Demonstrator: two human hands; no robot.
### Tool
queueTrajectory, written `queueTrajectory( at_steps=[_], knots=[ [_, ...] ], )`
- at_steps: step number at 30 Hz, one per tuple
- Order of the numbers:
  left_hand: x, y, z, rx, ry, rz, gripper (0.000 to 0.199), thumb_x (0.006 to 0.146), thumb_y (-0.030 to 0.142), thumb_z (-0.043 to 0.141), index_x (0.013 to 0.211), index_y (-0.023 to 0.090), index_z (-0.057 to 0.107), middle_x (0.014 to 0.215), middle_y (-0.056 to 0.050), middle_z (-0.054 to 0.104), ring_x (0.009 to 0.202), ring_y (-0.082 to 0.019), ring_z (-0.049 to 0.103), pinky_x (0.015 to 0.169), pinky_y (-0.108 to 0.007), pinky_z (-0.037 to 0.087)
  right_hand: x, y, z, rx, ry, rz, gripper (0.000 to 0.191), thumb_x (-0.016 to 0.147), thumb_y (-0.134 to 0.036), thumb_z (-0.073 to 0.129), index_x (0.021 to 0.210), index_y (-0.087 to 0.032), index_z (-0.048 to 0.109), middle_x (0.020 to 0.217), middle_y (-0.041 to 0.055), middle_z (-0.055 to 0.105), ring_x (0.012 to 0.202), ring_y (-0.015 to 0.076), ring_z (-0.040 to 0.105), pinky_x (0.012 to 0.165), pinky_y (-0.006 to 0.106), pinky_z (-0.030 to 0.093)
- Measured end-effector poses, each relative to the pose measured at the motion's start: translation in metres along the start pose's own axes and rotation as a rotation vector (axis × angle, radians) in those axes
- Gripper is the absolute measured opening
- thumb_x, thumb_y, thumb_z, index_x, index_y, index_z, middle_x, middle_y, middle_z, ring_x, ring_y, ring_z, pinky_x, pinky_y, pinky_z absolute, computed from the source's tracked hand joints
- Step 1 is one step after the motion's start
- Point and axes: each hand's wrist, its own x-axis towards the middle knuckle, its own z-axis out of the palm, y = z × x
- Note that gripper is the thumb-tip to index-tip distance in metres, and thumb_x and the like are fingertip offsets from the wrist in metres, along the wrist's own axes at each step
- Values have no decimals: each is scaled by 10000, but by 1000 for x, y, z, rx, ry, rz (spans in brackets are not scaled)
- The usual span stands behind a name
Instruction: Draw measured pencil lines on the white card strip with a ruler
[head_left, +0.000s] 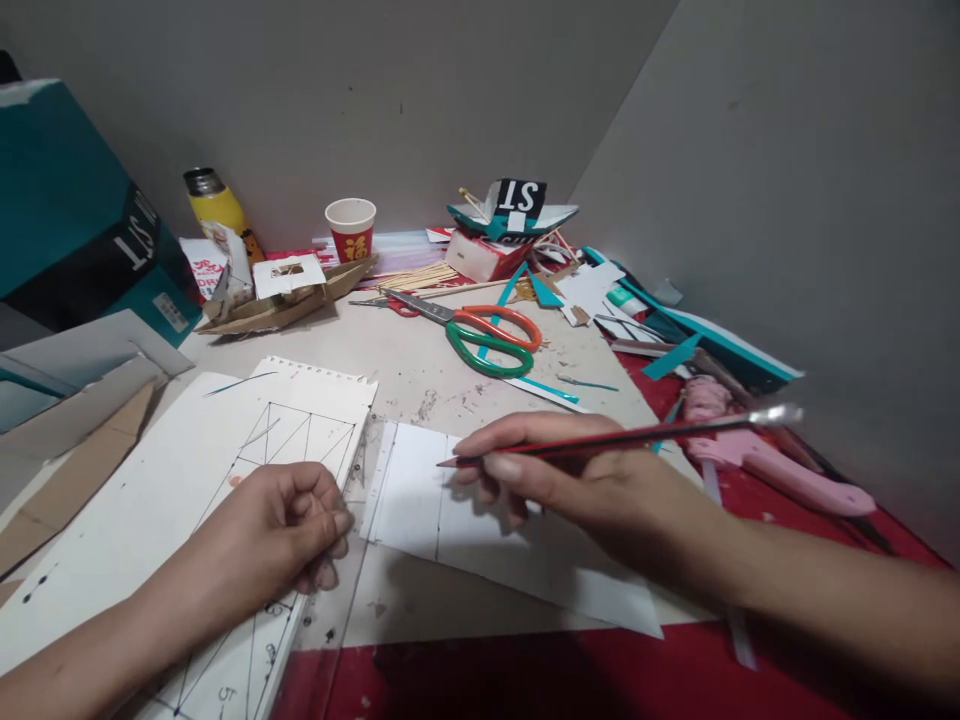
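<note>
My right hand (555, 465) pinches a red-and-black pencil (645, 436), its sharpened tip pointing left over a white paper strip (409, 490). Pencil lines cross the strip. My left hand (300, 515) is curled, thumb against the fingers, over a clear plastic ruler (330, 625); whether the fingers grip anything is hidden. Under my left forearm lies a sketch pad (202, 420) drawn with triangles, dots and numbers. The ruler lies between the pad and the strip.
Scissors (491, 338) with orange and green handles lie beyond the strip. A cardboard boat (289, 310), a paper cup (351, 228) and a yellow bottle (221, 212) stand behind. At right are a pink glue gun (795, 480) and card scraps; a teal box (67, 200) stands left.
</note>
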Motion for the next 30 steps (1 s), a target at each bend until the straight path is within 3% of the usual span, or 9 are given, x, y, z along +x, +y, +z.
queueTrajectory(
  at_steps=[5,11,25,30],
  knots=[
    [-1,-1,0,-23,-2,-2,426,779,553,735,712,196,511,608,50,552,488,-108,586,467,-216,382,17,14,21,36,-35,81,256,806,-372,722,944,-161,765,773,61,730,597,117,587,554,237,510],
    [-2,1,1,-21,-2,-8,420,779,541,737,709,195,509,612,49,552,504,-113,590,473,-215,388,30,14,31,108,-2,202,220,733,-338,733,870,-174,682,847,68,741,643,118,598,526,211,500],
    [-1,3,2,-62,-6,-28,431,732,522,769,703,201,482,619,49,556,501,-108,585,474,-213,376,38,21,35,57,-14,169,123,795,-295,697,837,-182,671,796,33,719,575,88,547,447,169,468],
    [-3,3,3,-79,-10,-32,412,752,509,764,715,199,496,619,54,546,507,-109,591,480,-215,380,35,12,33,53,-9,198,148,783,-283,726,874,-173,685,804,44,718,598,102,584,457,177,480]
  ],
)
